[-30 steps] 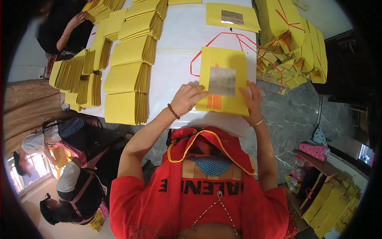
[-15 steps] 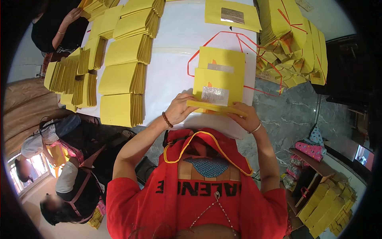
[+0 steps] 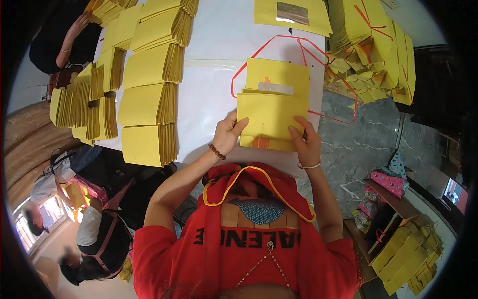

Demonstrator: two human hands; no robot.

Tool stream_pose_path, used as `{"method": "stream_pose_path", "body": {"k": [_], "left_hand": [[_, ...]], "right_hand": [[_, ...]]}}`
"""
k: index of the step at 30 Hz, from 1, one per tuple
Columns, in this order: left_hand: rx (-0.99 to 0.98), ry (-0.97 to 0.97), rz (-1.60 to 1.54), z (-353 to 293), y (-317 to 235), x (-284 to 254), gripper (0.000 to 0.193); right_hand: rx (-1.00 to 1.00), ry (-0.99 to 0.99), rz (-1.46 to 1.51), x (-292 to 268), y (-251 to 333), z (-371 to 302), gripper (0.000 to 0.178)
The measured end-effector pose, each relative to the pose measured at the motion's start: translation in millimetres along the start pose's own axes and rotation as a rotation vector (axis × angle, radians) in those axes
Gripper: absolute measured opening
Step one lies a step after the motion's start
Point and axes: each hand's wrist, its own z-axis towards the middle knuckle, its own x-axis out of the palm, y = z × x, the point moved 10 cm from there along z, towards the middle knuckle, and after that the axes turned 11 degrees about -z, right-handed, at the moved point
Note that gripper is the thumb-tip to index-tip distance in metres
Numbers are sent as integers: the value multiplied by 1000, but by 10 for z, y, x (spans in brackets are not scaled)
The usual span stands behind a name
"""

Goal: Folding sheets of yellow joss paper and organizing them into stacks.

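Note:
Between my two hands is a wad of yellow paper (image 3: 272, 113), lying almost flat at the table's near edge, with an orange mark on its near part. My left hand (image 3: 229, 132) pinches its left edge, thumb on top. On the right edge, my right hand (image 3: 306, 141) grips it with thumb and fingers. Just beyond it, partly covered, lies another yellow paper wad (image 3: 277, 72) with a silver foil patch (image 3: 275, 88) and an orange print. A red string (image 3: 298, 38) runs in a loose loop around and beneath these papers.
Rows of yellow paper stacks (image 3: 143, 104) stand on the white table (image 3: 209, 45) at left. A foil-patched yellow sheet (image 3: 269, 15) lies at the far side. More tied stacks (image 3: 356, 20) are at far right. A co-worker's hand (image 3: 78, 25) is at far left; other people sit lower left.
The wad of paper, seen edge-on before, has tipped down flat over the pile and now covers the nearer foil patch. Both hands have turned with it, still on its sides.

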Motion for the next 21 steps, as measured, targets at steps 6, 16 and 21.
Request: {"method": "stream_pose_path", "body": {"k": [6,16,21], "left_hand": [[10,-51,-55,78,46,11,20],[-2,-128,-260,100,40,-39,7],[-41,-145,-319,160,45,-48,8]], "right_hand": [[4,37,-31,58,-28,37,29],[55,-7,-116,67,-29,87,35],[-40,-69,-201,41,-13,129,35]]}}
